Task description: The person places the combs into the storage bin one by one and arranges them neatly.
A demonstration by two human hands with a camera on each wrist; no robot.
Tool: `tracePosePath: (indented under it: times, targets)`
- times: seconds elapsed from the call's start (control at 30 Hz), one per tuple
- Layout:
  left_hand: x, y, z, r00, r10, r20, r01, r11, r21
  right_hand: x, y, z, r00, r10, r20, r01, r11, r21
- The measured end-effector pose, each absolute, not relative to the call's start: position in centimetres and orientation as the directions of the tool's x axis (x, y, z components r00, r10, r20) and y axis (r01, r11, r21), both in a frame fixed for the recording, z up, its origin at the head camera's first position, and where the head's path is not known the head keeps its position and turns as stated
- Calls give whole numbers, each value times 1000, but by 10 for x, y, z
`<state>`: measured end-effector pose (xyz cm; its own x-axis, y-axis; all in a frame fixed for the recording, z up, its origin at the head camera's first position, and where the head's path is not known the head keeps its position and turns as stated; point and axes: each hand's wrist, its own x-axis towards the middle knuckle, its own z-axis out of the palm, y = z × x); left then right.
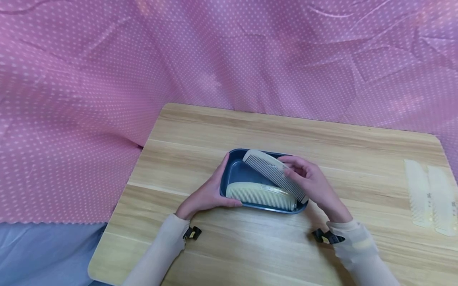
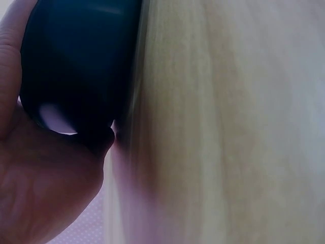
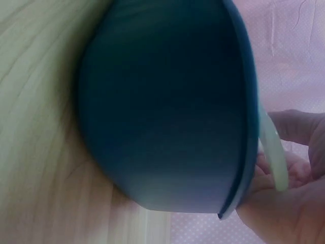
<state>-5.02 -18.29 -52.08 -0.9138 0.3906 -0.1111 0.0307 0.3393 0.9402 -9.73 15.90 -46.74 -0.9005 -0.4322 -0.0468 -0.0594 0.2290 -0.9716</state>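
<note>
Presently I log: left hand (image 1: 211, 191), spread wide, gripping dark-blue tray (image 1: 234, 171), seemingly to steady it; right hand (image 1: 316, 183), fingers curled, pinching slanted comb (image 1: 265, 167) over it; second comb (image 1: 260, 195) inside, near side.

A wooden table (image 1: 214, 125) bears a tray (image 1: 236, 171) and two combs (image 1: 419, 194).

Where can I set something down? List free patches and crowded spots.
Bare tabletop: behind the blue tray, up to the pink cloth; left of the left hand; between the right hand and two translucent combs. Crowded: the tray's near and right sides, with the cream comb and the pinched comb.
</note>
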Motion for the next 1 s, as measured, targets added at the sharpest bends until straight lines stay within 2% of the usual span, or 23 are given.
tracePosePath:
  times: [0.37, 0.6, 1.0]
  targets:
    - [-51, -184, -520, -911, 398, -107, 37, 338, 940, -100, 153, -468, -858, -507, -76, -79, 277, -958]
    - [-50, -184, -519, -910, 398, -117, 17, 317, 948, -99, 144, -475, -802, -594, -62, -149, 299, -942]
    - [-51, -183, -515, -900, 413, -139, -7, 305, 952, -94, 133, -480, -757, -650, -70, -216, 350, -911]
